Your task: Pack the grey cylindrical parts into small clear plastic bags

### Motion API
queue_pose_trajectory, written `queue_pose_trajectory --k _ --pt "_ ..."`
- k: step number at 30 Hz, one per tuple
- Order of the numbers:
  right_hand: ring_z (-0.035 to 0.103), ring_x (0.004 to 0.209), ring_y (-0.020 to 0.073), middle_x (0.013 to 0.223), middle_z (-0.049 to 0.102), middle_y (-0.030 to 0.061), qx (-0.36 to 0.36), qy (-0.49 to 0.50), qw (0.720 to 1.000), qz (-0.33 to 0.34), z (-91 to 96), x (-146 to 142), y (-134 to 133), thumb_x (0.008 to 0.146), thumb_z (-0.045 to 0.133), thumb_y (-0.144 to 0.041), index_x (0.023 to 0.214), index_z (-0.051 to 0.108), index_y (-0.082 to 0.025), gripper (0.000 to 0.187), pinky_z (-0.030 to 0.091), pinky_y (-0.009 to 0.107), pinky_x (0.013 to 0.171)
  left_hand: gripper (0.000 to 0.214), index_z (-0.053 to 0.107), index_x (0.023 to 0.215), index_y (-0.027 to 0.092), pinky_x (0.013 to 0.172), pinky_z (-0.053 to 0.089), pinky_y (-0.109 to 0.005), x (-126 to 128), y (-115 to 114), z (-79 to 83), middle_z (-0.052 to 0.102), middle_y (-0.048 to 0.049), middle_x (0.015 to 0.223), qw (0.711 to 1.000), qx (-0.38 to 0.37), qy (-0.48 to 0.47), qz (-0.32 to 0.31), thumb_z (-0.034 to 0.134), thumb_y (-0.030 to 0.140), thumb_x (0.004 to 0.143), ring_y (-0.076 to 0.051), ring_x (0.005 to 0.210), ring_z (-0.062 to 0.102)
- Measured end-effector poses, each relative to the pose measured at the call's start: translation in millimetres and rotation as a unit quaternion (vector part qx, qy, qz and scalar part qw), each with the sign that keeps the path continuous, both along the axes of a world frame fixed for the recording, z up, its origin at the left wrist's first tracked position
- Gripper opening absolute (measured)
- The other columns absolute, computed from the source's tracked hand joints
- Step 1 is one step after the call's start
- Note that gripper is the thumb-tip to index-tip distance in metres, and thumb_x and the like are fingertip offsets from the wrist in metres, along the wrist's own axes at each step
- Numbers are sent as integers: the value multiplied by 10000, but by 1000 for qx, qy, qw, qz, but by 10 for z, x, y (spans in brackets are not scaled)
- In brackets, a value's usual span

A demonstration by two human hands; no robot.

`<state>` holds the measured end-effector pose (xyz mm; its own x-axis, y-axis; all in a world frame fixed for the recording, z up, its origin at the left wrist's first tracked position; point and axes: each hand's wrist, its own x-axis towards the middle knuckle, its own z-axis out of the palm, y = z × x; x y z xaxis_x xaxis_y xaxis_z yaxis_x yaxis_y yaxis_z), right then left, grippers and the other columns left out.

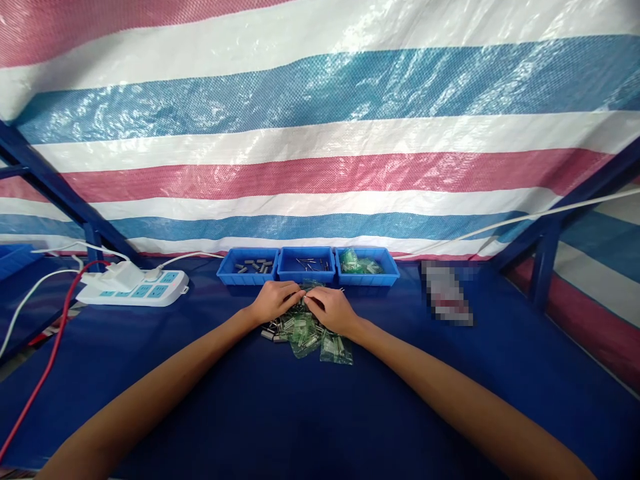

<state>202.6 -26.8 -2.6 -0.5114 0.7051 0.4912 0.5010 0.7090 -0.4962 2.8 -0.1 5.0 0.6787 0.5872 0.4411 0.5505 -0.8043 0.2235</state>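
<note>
Left hand [276, 302] and right hand [334, 311], fingers curled, tips meeting, cannot tell whether either grasps anything, green bags [303, 331] nearer, blue bins [307, 275] on the far side

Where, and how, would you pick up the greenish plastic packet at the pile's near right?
I'd pinch the packet by its near edge, coming from the person's side. That edge juts out onto the blue table, while the far end meets the pile, with the right hand just beyond; the thin plastic probably suits a fingertip pinch.
</note>
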Motion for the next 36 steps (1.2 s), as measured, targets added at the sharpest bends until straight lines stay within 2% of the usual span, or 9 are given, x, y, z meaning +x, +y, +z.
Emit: queue_pose_trajectory --k 36 --pt "559 681 148 749 616 46 -4 -5 1000 1 0 1 -2 917 427 -201 809 585 -167 195 385 241 632 323 558 749 141 570 330 -213 -6 9 -17 537 -5 657 1000 -16 3 2 375 305 958 -103 594 501"
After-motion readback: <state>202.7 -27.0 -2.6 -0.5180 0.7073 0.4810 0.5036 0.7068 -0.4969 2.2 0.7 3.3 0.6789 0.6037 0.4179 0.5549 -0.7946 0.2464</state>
